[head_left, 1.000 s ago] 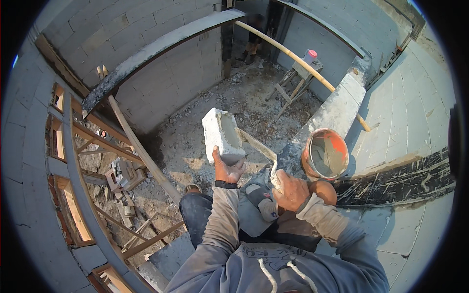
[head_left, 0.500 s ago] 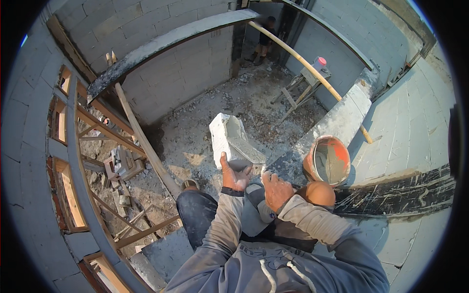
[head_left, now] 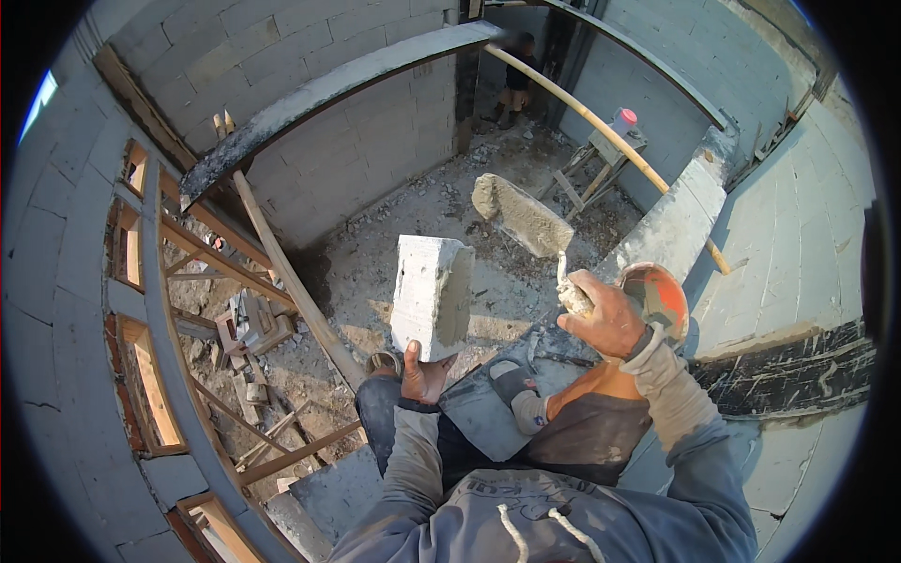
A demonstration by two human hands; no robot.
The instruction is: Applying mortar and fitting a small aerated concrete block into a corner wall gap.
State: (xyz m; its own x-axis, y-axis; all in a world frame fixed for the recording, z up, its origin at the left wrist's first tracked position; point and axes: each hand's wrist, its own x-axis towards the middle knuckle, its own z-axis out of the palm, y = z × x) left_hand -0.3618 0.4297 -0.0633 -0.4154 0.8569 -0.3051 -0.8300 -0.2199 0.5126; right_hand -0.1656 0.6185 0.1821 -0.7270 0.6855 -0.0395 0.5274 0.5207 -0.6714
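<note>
My left hand [head_left: 422, 373] grips a white block [head_left: 427, 293] from below, its right face coated with grey mortar. My right hand [head_left: 605, 317] is closed round the handle of a trowel [head_left: 521, 214], whose mortar-laden blade is raised above and right of the block, apart from it. Just behind that hand sits an orange bucket [head_left: 668, 286] with grey mortar inside, partly hidden. Below my hands are my bent legs and a sandalled foot [head_left: 511, 389].
Block walls [head_left: 347, 159] surround a rubble-strewn floor. Concrete beams [head_left: 338, 83], a bamboo pole [head_left: 601, 120] and timber frames [head_left: 150, 375] cross the edges. A stand [head_left: 615, 150] holds a pink-lidded container. Another person [head_left: 514, 80] stands in the back opening.
The trowel has come off the block and moved up with its blade swung forward; my right hand rose slightly rightward. The block shifted slightly lower and now stands more upright in my left hand.
</note>
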